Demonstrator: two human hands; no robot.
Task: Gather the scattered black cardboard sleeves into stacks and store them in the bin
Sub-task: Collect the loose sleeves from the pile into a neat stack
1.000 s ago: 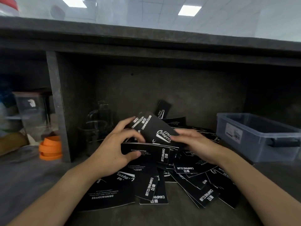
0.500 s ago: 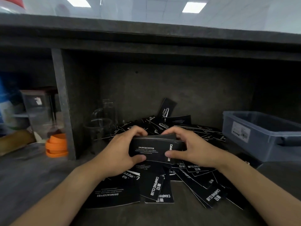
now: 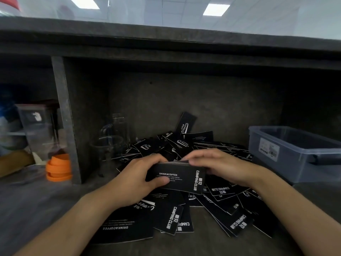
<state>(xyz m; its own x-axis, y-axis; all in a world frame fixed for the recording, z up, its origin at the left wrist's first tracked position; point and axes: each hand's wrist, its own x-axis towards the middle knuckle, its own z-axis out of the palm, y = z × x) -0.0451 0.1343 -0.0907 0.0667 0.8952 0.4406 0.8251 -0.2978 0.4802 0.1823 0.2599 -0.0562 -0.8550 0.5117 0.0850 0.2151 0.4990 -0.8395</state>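
Two hands on one sleeve stack [image 3: 177,179]: 9 o'clock end being gripped by left hand [image 3: 132,182], thumb on front; top edge being pinched by right hand [image 3: 221,167]. Loose sleeves [image 3: 230,218] being left scattered beneath. Bin [image 3: 295,163] at 3 o'clock, apart.

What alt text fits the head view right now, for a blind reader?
The left hand and right hand hold a small stack of black sleeves over a scattered pile of sleeves on a dark shelf. A plastic bin sits at the right, glassware and orange lids at the left.
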